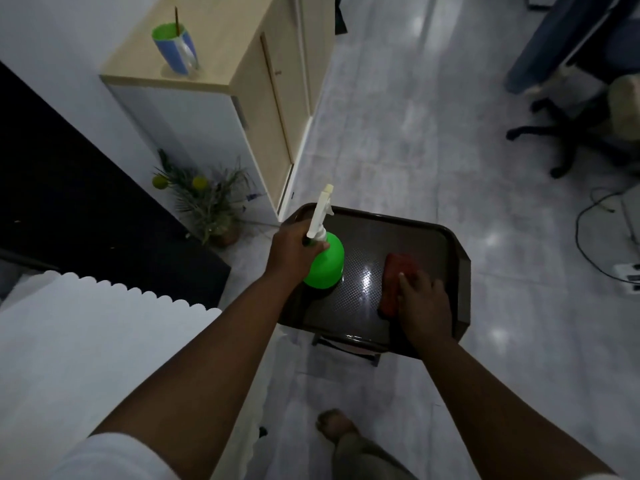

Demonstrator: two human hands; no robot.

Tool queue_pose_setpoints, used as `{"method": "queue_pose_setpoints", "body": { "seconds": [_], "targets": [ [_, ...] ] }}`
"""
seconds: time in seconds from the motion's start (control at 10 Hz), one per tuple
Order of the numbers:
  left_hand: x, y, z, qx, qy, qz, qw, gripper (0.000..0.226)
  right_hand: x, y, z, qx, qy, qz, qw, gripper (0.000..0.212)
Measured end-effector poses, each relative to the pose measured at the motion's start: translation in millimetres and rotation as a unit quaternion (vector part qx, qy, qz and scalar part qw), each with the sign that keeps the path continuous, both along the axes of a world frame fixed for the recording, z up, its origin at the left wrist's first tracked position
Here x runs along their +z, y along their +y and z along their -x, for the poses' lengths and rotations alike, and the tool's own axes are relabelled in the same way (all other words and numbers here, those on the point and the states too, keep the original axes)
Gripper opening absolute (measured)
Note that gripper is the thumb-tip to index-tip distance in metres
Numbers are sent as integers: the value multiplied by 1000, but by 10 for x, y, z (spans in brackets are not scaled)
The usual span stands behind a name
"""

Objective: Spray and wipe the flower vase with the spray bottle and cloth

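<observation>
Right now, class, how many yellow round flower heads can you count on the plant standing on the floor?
2: one at the plant's left edge, one just right of it, nearer the cabinet. Others may be hidden among the dim leaves.

I stand in an office: a wheeled swivel chair (568, 133) on pale floor tiles (398, 116), a low wooden cabinet (221, 64), loose cables (588, 230).

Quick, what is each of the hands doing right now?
Left hand: closed around the neck of the green spray bottle on the tray.
Right hand: resting on the red cloth; grip cannot be told.
</observation>
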State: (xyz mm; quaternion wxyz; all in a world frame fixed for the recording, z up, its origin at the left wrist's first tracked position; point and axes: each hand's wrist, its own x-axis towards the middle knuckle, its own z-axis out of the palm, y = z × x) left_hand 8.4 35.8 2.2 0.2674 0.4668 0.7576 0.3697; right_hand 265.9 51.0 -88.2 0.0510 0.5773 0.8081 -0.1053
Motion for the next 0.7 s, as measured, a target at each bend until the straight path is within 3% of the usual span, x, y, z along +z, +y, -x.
{"method": "queue_pose_setpoints", "body": {
  "seconds": [0.1, 0.4, 0.5, 0.7],
  "targets": [
    [-48, 23, 21, 10, 2, -4, 1000, 44, -94, 23, -25, 31, -32, 18, 999, 72],
    [-62, -29, 62, -11, -12, 11, 1000, 57, -200, 235, 197, 81, -12, 109, 991, 61],
    [-99, -105, 174, -19, -4, 29, 999, 67, -186, 252, 192, 84, -12, 99, 991, 61],
    [29, -623, 519, 65, -17, 63, 996, 70, -27, 22, 229, 85, 44, -41, 995, 49]
  ]
}}
